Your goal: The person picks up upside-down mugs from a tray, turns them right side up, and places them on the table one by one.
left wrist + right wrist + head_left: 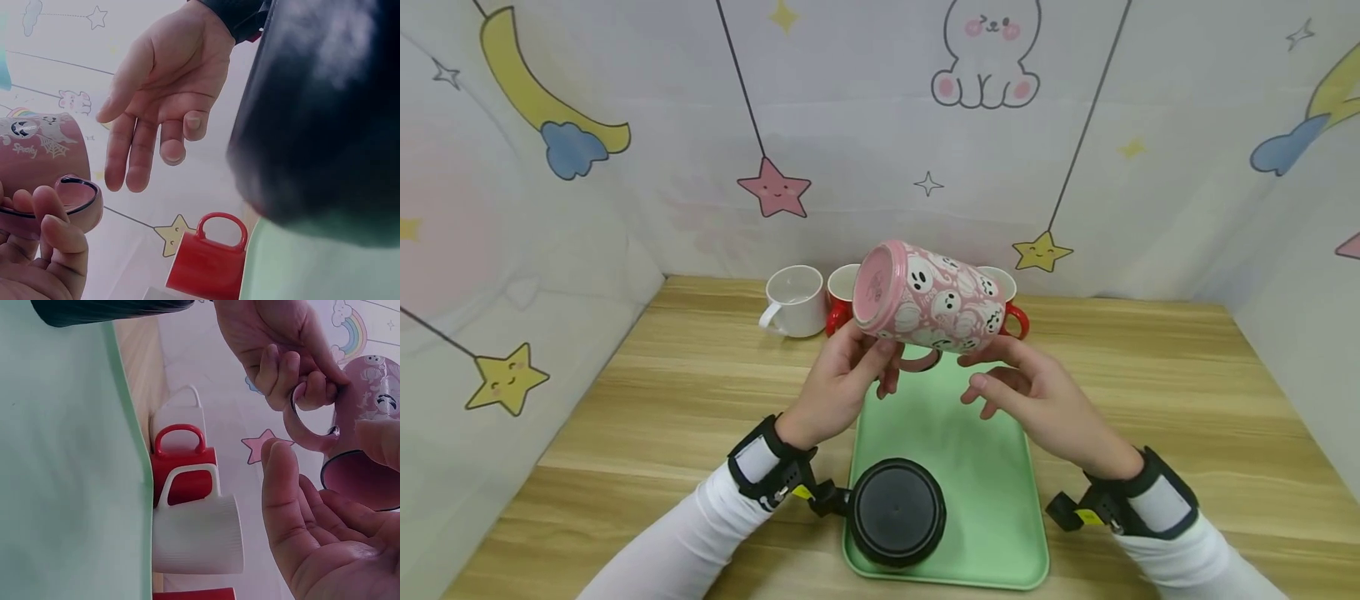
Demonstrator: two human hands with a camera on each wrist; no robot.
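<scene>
A pink mug (943, 302) with white ghost and pumpkin prints is tilted on its side above the tray, its base facing left. My left hand (838, 379) grips it near the base, and in the right wrist view its fingers curl through the pink handle (306, 434). My right hand (1037, 400) is at the rim end, fingers loosely spread beneath the mug; the left wrist view shows its palm with nothing in it. The mug's dark-edged mouth (359, 481) faces the right hand. Below, a black ribbed cup (898, 512) stands upside down on the green tray (985, 467).
Along the back wall stand a white mug (795, 302), a red mug (838, 315), a ribbed white mug (197, 534) hidden from the head view, and another red mug (1017, 321). A printed cloth wall (865, 125) closes off the wooden table (1150, 375) behind.
</scene>
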